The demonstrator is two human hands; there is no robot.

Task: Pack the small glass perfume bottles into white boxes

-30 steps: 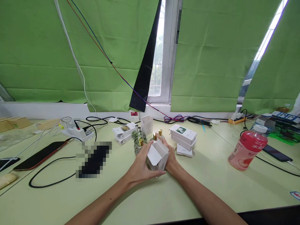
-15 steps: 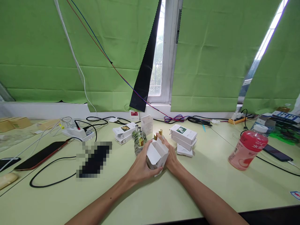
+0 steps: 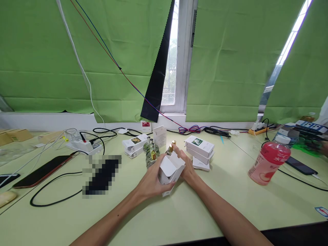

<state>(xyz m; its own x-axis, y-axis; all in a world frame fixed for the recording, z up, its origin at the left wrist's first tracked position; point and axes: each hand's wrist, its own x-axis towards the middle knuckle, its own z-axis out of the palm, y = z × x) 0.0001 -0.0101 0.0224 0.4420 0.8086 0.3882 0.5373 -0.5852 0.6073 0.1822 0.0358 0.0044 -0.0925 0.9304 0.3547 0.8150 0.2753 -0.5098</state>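
Observation:
My left hand [image 3: 151, 177] is wrapped round a small white carton [image 3: 171, 172], which is tilted with its top flaps standing open toward me. Behind the carton, my right hand [image 3: 186, 165] has its fingers closed at a gold-capped glass bottle [image 3: 170, 150]. The carton hides most of those fingers and the bottle's lower part. Another gold cap [image 3: 174, 142] shows just beyond it. Left of the carton stand several clear glass bottles [image 3: 151, 153], one with a gold cap. A white upright carton [image 3: 160, 136] is behind them.
White cartons [image 3: 200, 147] are stacked at the right, more cartons [image 3: 135, 143] at the left. A pink drink bottle [image 3: 269, 160] stands farther right. Phones [image 3: 42, 171], a power strip [image 3: 84, 147] and cables lie at the left. Another person's hand [image 3: 325, 148] shows at the right edge.
The carton in my left hand has tipped slightly and its lower end sits closer to me. The gold cap near my right fingers has shifted a little. A blurred hand has appeared at the right edge.

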